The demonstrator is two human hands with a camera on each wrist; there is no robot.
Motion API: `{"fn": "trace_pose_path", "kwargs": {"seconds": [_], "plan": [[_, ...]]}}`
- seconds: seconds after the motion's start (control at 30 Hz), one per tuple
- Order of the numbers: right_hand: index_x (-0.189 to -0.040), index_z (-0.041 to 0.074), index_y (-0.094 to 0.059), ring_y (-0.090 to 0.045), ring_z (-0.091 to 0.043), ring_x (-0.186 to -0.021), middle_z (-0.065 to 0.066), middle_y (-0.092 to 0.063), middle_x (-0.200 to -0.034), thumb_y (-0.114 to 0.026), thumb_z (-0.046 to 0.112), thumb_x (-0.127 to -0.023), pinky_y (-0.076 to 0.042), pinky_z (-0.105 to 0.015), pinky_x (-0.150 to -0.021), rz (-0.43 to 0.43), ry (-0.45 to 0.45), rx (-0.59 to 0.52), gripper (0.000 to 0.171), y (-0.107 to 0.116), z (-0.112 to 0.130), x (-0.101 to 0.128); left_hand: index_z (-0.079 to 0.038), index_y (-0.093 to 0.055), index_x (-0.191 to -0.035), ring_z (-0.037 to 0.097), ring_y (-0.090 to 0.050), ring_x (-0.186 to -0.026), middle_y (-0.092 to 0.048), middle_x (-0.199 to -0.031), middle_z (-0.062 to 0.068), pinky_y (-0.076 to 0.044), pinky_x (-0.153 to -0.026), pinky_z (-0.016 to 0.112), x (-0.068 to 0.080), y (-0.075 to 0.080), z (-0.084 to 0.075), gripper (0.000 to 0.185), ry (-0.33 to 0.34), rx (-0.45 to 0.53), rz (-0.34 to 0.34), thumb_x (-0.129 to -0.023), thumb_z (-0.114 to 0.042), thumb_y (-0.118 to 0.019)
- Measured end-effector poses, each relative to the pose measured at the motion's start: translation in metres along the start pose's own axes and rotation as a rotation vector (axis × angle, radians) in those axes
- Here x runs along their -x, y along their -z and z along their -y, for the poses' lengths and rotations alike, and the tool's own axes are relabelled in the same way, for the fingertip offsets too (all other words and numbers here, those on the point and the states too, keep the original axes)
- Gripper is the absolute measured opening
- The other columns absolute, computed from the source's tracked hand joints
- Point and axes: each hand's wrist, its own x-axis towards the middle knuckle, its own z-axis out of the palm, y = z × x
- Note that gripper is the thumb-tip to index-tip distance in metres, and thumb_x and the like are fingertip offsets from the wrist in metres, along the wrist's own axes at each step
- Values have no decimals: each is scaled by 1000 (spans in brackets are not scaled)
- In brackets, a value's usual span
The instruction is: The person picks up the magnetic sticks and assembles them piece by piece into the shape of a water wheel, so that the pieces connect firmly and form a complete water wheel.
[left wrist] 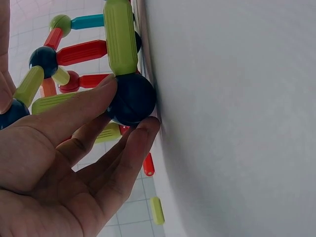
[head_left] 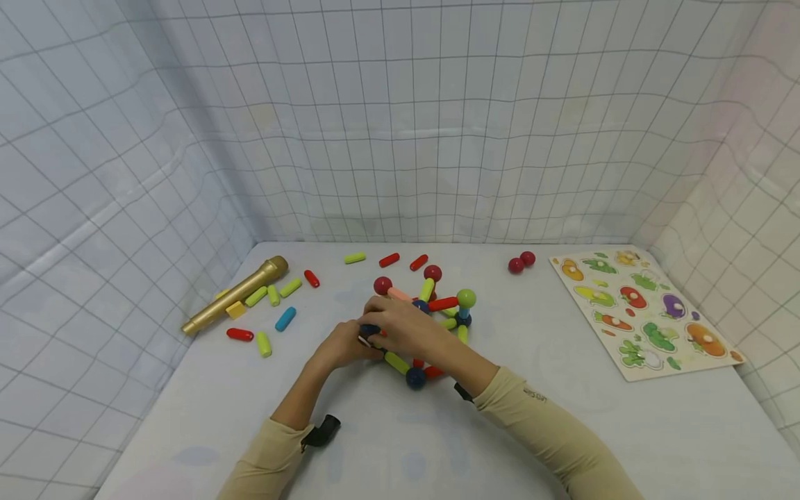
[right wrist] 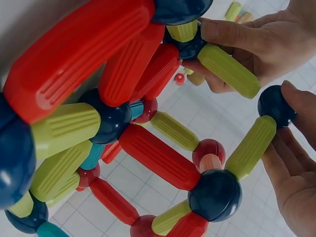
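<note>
So, biggest first: a gridded cloth stands round the back and sides, then there's the white table. The puzzle board lies slanted over on the right, covered in fruit and veg pieces. Middle of the table is the build, a cage of rods and balls joined together, with the hands at its near left corner. Gold mic lies at an angle off to the left.

Hands: the left hand pinches the low navy ball between thumb and fingers. The right hand grips the upper navy ball, a green rod sloping off it (can't tell if the neighbouring rod's tip touches that ball).

Smaller bits: loose red, green and blue rods mostly scattered left, three behind the build. A yellow block sits beside the mic, and two dark red balls lie together back right.
</note>
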Motion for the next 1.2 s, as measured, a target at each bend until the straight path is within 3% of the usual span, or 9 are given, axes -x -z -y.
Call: {"fn": "trace_pose_path", "kwargs": {"seconds": [0.47, 0.57, 0.63, 0.73, 0.8, 0.87, 0.97, 1.1, 1.2], "plan": [[-120, 10, -69, -61, -16, -108, -5, -63, -118, -73, 18, -88, -53, -25, -92, 8, -27, 9, 33, 0, -10, 3, -5, -63, -121, 20, -63, -92, -70, -109, 10, -53, -77, 37, -8, 0, -4, 49, -17, -1, -4, -79, -22, -81], [-123, 10, -67, -61, -16, -107, -5, -63, -119, -73, 19, -87, -54, -24, -89, -57, -27, -10, 37, 5, -13, 13, -4, -65, -118, 20, -63, -90, -71, -105, 10, -53, -78, 38, -8, 0, -5, 45, -20, 8, 1, -79, -21, -81], [-123, 9, -67, -63, -17, -105, -5, -64, -117, -75, 18, -85, -55, -25, -87, -144, -54, -37, 39, 13, -17, 26, -5, -66, -114, 19, -62, -87, -71, -102, 8, -53, -78, 36, -9, -1, -5, 41, -4, 18, 10, -79, -20, -81], [-118, 8, -69, -64, -19, -98, -6, -65, -111, -77, 15, -83, -57, -28, -82, -277, -171, -67, 36, 26, -31, 54, -4, -67, -110, 18, -60, -82, -71, -95, 7, -53, -75, 33, -9, -1, -5, 37, 39, 24, 23, -79, -19, -80], [-113, 9, -71, -64, -21, -95, -7, -65, -107, -78, 15, -82, -57, -32, -82, -317, -290, -79, 32, 35, -42, 71, -4, -66, -110, 18, -59, -80, -70, -94, 7, -54, -73, 32, -9, -1, -5, 37, 68, 14, 19, -79, -20, -81], [-108, 9, -72, -63, -22, -94, -6, -65, -104, -77, 16, -83, -56, -35, -81, -273, -419, -84, 26, 41, -53, 85, -3, -66, -111, 18, -58, -80, -69, -93, 7, -54, -72, 31, -8, -1, -5, 39, 86, 9, 10, -79, -20, -81], [-98, 12, -73, -61, -21, -90, -3, -65, -97, -77, 19, -83, -54, -34, -77, -88, -554, -128, 17, 46, -63, 99, -3, -66, -112, 18, -58, -80, -70, -93, 7, -54, -73, 33, -6, 0, -3, 41, 90, -4, 4, -78, -19, -81], [-90, 15, -72, -57, -16, -85, 3, -65, -87, -79, 20, -81, -50, -29, -70, 198, -607, -228, 13, 38, -64, 106, -2, -66, -114, 18, -58, -82, -70, -95, 7, -55, -78, 36, -3, -1, 0, 44, 81, -6, 14, -77, -18, -83], [-88, 16, -72, -53, -15, -84, 4, -64, -85, -82, 19, -78, -49, -29, -70, 305, -632, -249, 15, 27, -60, 106, -3, -66, -114, 18, -59, -82, -71, -96, 7, -56, -79, 37, -4, -4, -3, 44, 65, -5, 15, -76, -17, -83]]}}
